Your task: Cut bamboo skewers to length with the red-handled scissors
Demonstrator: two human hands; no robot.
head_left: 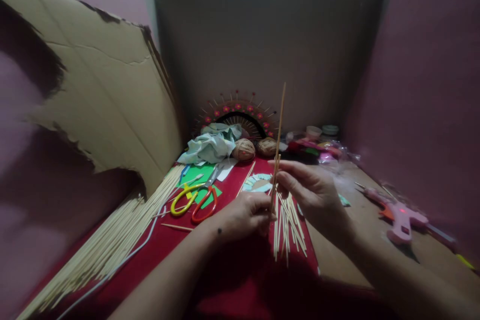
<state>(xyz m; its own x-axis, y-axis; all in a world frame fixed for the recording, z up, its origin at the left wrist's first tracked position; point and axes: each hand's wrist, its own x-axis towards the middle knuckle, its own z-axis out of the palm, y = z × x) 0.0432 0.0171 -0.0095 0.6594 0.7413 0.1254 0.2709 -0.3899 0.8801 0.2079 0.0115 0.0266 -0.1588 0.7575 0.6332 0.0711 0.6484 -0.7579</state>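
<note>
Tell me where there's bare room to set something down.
Free: red cloth nearest the person, before the short sticks; brown board between right forearm and glue gun. Crowded: left, long sticks, scissors; far end, yarn balls.

the bare red cloth (240, 285) nearest the wearer offers low free room, and so does the brown board (337, 260) short of the glue gun (403, 220). scissors (202, 200) and long sticks (108, 240) block the left side; loose short sticks (288, 230) obstruct the middle, and yarn balls (244, 150) stand behind.
</note>
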